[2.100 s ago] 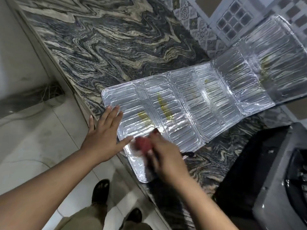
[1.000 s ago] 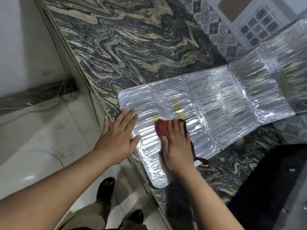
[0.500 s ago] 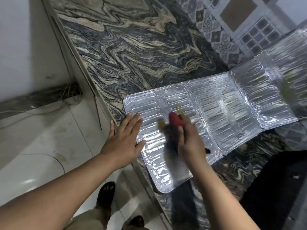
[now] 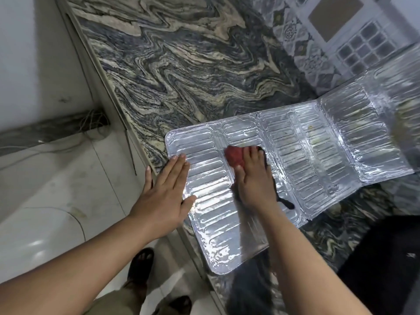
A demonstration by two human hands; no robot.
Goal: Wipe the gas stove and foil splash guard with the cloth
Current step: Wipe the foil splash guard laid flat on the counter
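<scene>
The foil splash guard (image 4: 302, 155) lies unfolded on the marble counter, its near panel jutting over the counter's front edge and its far right panel rising against the wall. My left hand (image 4: 166, 196) rests flat, fingers spread, on the guard's left edge. My right hand (image 4: 254, 178) presses a red and black cloth (image 4: 234, 155) onto the near panel's upper part. A black tail of the cloth shows to the right of my wrist. Faint yellowish stains mark the middle panels. Only a dark corner of the gas stove (image 4: 386, 258) shows at the lower right.
The swirled marble counter (image 4: 193, 64) stretches to the back and left of the guard. Patterned wall tiles (image 4: 341, 37) rise at the upper right. A white tiled floor (image 4: 56, 189) and my feet in dark sandals (image 4: 141, 264) lie below the counter's edge.
My right hand has pushed the cloth farther up the near panel, over the spot where yellow stains showed. My left hand stays flat on the guard's left edge. The view has shifted left.
</scene>
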